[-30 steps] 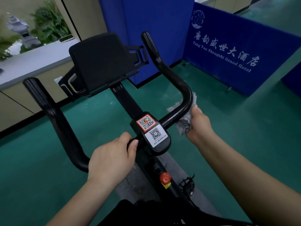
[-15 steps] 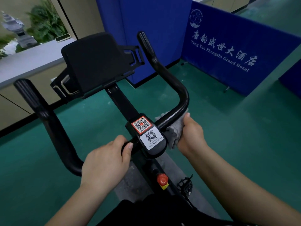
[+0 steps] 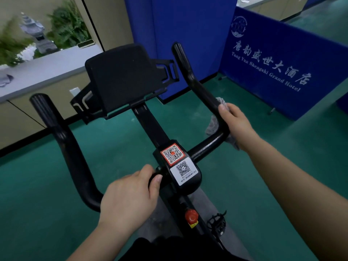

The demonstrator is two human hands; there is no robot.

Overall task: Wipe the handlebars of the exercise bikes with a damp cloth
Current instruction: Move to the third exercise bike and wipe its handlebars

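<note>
A green floor [image 3: 47, 185] spreads under everything, with a blue partition [image 3: 282, 59] printed with white hotel lettering standing at the right and a grey counter [image 3: 43, 72] along the left. In the middle stands the black exercise bike [image 3: 160, 132], its stem rising to a dark tablet holder [image 3: 122, 78]. The handlebars [image 3: 71, 157] curve out from the centre clamp and run forward on both sides to upright ends. The left hand [image 3: 128, 198] grips the crossbar just left of the clamp, fingers curled over the top and thumb tip resting against the bar. The right hand [image 3: 237, 123] is wrapped round the outer bend of the right bar, pressing the grey cloth [image 3: 212, 123] against it; the cloth is bunched between palm and bar, with folds showing above the fingers, inside the bend and below the wrist. On the clamp sit two QR stickers [image 3: 177, 162], one red-framed, one white. Lower on the frame are a red knob [image 3: 191, 216] and, beside it, a black pedal [image 3: 217, 223].
</note>
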